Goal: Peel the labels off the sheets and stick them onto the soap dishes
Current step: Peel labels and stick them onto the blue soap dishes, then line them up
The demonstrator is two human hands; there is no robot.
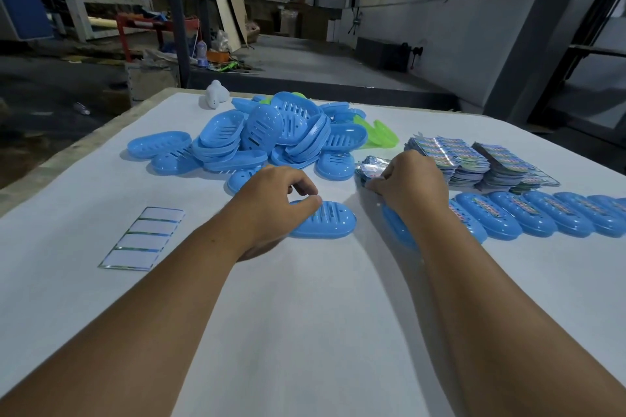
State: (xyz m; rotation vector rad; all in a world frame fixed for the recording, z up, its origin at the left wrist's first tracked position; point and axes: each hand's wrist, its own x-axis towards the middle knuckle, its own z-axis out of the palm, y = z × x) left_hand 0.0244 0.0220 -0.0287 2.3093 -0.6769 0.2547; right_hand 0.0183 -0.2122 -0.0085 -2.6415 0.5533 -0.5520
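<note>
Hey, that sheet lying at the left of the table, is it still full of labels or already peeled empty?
Peeled empty: the backing sheet shows only blank white panels with thin green edges, no printed labels.

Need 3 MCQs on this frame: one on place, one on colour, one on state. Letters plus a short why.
1. Where does the empty backing sheet lie?
A. left of the left hand
B. on the pile
C. under the label stacks

2. What colour are the odd dishes at the back of the blue dish pile?
A. red
B. green
C. yellow

3. What is the left hand doing?
A. lying flat on the table
B. lifting a sheet
C. holding a blue soap dish

Key: 1 A, it lies alone on the white table at the left; 2 B, bright green beside the blue; 3 C, fingers curl on the dish's left end.
</note>
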